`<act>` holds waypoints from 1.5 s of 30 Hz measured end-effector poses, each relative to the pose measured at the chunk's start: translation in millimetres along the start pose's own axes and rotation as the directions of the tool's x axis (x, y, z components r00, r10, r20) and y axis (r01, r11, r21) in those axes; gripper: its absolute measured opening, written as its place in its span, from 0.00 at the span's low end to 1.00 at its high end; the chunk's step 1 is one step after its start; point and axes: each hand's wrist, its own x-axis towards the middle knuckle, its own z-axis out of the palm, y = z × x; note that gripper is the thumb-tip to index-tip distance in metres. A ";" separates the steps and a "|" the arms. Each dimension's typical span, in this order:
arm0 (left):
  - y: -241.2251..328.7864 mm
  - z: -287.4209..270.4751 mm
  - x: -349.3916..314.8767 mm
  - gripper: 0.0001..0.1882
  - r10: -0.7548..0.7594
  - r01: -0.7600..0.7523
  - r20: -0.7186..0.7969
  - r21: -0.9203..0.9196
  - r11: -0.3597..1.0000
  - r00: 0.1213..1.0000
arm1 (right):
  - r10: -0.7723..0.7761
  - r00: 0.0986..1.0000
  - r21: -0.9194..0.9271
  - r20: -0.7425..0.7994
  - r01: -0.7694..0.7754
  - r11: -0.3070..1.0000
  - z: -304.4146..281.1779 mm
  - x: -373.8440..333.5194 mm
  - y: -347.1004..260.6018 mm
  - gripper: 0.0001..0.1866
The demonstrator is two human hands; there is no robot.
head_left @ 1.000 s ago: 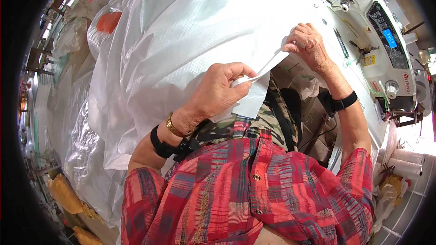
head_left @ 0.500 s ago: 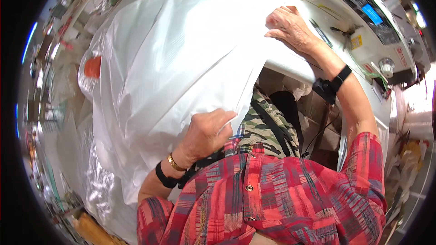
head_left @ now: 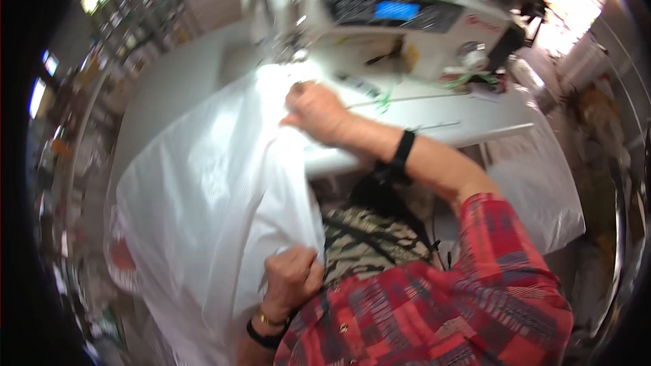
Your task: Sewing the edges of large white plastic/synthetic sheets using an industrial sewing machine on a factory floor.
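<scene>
A large sheet of thin white fabric (head_left: 196,183) spreads over the table and drapes down across my lap. My left hand (head_left: 293,272) is closed on its near edge by my lap. At the far end, my right hand (head_left: 317,110) pinches the same sheet close to the needle area of a white sewing machine (head_left: 434,41). Glare from the machine's lamp washes out the cloth around my right fingertips. The machine's head, with its presser area (head_left: 293,54), stands just beyond that hand.
On the table right of my right hand lie a small dark tool (head_left: 359,85) and green threads (head_left: 384,100). A clear plastic bag (head_left: 536,183) hangs off the table's right side. Cluttered shelving (head_left: 74,163) lines the left. An orange-red patch (head_left: 122,255) shows under the sheet's left edge.
The view has swung so the sewing machine now shows across the top. Both hands keep their grip on the white fabric, whose far end now reaches the machine's needle area.
</scene>
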 end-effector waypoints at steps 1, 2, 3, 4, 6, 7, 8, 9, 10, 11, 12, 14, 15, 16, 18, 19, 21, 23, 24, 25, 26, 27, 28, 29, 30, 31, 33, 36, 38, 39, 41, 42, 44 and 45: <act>-2.2 -1.1 -1.4 0.03 -0.008 0.008 -0.008 0.005 1.000 1.000 | -0.005 0.999 0.019 -0.033 0.006 1.000 0.5 1.5 -6.7 0.17; -5.6 1.0 -0.4 0.03 -0.012 0.012 -0.013 0.001 1.000 1.000 | 0.014 1.000 0.015 -0.001 -0.014 1.000 2.1 1.0 -6.2 0.17; -10.0 2.4 2.0 0.02 0.001 0.000 -0.022 0.018 1.000 1.000 | 0.010 1.000 0.019 0.007 -0.010 1.000 6.2 0.4 -3.3 0.18; -14.6 3.5 5.6 0.02 0.006 -0.005 -0.033 0.036 0.999 0.999 | 0.041 0.997 0.024 0.061 -0.042 0.999 5.0 -0.2 -3.4 0.19; -16.4 1.3 17.0 0.01 0.032 -0.031 -0.035 0.049 0.998 0.999 | 0.027 0.999 0.039 0.046 -0.029 0.999 -1.4 -3.8 -4.1 0.21; -17.2 0.1 23.0 0.01 0.022 -0.019 -0.035 0.068 0.997 0.999 | 0.032 0.998 0.042 0.053 -0.035 0.999 -4.2 -5.0 -3.6 0.21; -17.9 -2.1 28.1 0.03 0.005 -0.002 -0.035 0.089 0.996 0.999 | 0.035 0.997 0.050 0.064 -0.038 0.998 -5.8 -5.6 -4.7 0.22; -19.5 -4.3 33.9 0.02 -0.008 0.010 -0.025 0.113 0.994 1.000 | 0.027 0.998 0.047 0.052 -0.030 0.998 -5.0 -5.1 -4.7 0.22; -21.4 -5.9 40.6 0.02 0.002 0.002 -0.031 0.106 0.994 1.000 | 0.019 0.999 0.045 0.042 -0.021 0.999 -3.8 -4.4 -4.2 0.23; -23.0 -8.1 47.3 0.02 0.002 -0.001 -0.005 0.158 0.987 1.000 | 0.002 1.000 0.065 0.017 -0.003 0.998 -3.0 -5.0 -4.0 0.23; -25.0 -9.0 54.4 0.02 0.000 -0.004 0.022 0.211 0.978 1.000 | 0.003 1.000 0.057 0.019 -0.004 0.998 -2.2 -4.7 -3.0 0.23; -28.9 -8.7 70.4 0.03 -0.005 -0.004 0.040 0.229 0.974 0.999 | -0.013 0.998 0.064 -0.063 0.017 0.998 -0.6 -3.7 -1.0 0.21; -30.3 -8.5 78.5 0.03 -0.001 -0.013 0.052 0.265 0.964 0.999 | -0.014 0.998 0.078 -0.069 0.020 0.997 0.0 -3.9 -0.7 0.21; -31.8 -8.3 86.2 0.04 0.003 -0.022 0.065 0.301 0.953 0.998 | -0.014 0.998 0.073 -0.067 0.019 0.997 1.2 -3.6 -1.4 0.21; -35.5 -8.6 102.1 0.05 0.006 -0.031 0.081 0.313 0.949 0.997 | -0.014 0.996 0.074 -0.087 0.020 0.997 -2.9 -1.0 -3.8 0.20; -37.1 -8.4 109.9 0.05 0.012 -0.043 0.091 0.346 0.937 0.996 | 0.040 0.998 0.081 0.038 -0.043 0.996 -5.7 -0.8 -4.7 0.21; -39.8 -6.9 124.9 0.06 0.027 -0.066 0.109 0.370 0.927 0.994 | 0.047 0.999 0.090 0.019 -0.049 0.995 -3.8 -3.1 -1.3 0.20; -43.6 -5.8 135.0 0.06 0.036 -0.074 0.105 0.389 0.918 0.994 | 0.053 0.999 0.107 0.006 -0.054 0.993 -4.4 -4.4 -2.1 0.20; -46.0 -5.8 139.2 0.06 0.038 -0.076 0.098 0.413 0.908 0.994 | 0.057 0.998 0.104 0.005 -0.057 0.993 -4.1 -4.4 -2.4 0.20; -49.1 -5.9 143.6 0.06 0.042 -0.080 0.100 0.411 0.908 0.994 | 0.047 0.999 0.106 -0.003 -0.046 0.993 -3.5 -3.8 -2.7 0.21; -52.6 -5.8 148.1 0.07 0.032 -0.077 0.106 0.451 0.889 0.994 | 0.038 0.999 0.108 -0.011 -0.037 0.993 -1.2 -3.9 -2.6 0.21; -55.3 -5.4 153.1 0.07 0.022 -0.074 0.111 0.490 0.868 0.994 | 0.018 0.994 0.091 -0.109 -0.008 0.996 1.7 -5.0 -3.1 0.17; -56.4 -4.9 159.6 0.07 0.026 -0.079 0.114 0.488 0.870 0.993 | 0.022 0.994 0.089 -0.110 -0.012 0.996 3.1 -5.0 -0.9 0.17; -56.8 -5.0 166.3 0.07 0.006 -0.071 0.129 0.511 0.857 0.992 | 0.022 0.995 0.086 -0.099 -0.013 0.996 3.0 -4.4 -0.6 0.16; -57.7 -4.9 172.1 0.07 -0.015 -0.064 0.143 0.533 0.843 0.990 | 0.022 0.996 0.083 -0.088 -0.015 0.996 2.8 -4.0 -0.4 0.14; -60.6 -2.8 176.6 0.07 0.005 -0.058 0.100 0.530 0.846 0.995 | 0.023 0.996 0.083 -0.087 -0.015 0.996 2.7 -3.7 -0.5 0.14; -66.5 0.0 186.9 0.07 0.004 -0.058 0.100 0.542 0.838 0.995 | 0.023 0.997 0.087 -0.079 -0.017 0.996 3.7 -3.8 0.1 0.11; -69.8 -1.4 201.0 0.06 -0.013 -0.058 0.123 0.561 0.826 0.992 | 0.038 0.997 0.078 -0.061 -0.033 0.996 8.0 -3.1 4.9 0.13; -78.1 1.3 209.2 0.08 0.013 -0.043 0.060 0.540 0.841 0.998 | 0.017 0.991 0.088 -0.135 -0.006 0.996 12.1 -2.7 5.9 0.11; -76.9 1.4 213.1 0.08 -0.004 -0.025 0.052 0.550 0.835 0.999 | -0.004 0.978 0.096 -0.208 0.024 0.995 13.7 -2.6 6.0 0.10; -75.8 1.9 221.5 0.08 -0.032 0.009 0.033 0.553 0.833 0.999 | 0.027 0.985 0.104 -0.168 -0.009 0.995 14.0 -1.6 6.9 0.10; -76.0 2.7 222.9 0.08 -0.060 0.042 0.013 0.555 0.831 0.998 | 0.056 0.990 0.111 -0.128 -0.042 0.993 13.2 -0.8 7.0 0.09; -76.8 4.8 222.3 0.08 -0.070 0.072 -0.025 0.553 0.830 0.997 | 0.075 0.991 0.126 -0.114 -0.060 0.990 10.1 0.4 7.0 0.09; -76.9 5.9 222.2 0.08 -0.080 0.101 -0.062 0.549 0.829 0.995 | 0.093 0.991 0.140 -0.100 -0.079 0.987 8.1 0.5 6.3 0.09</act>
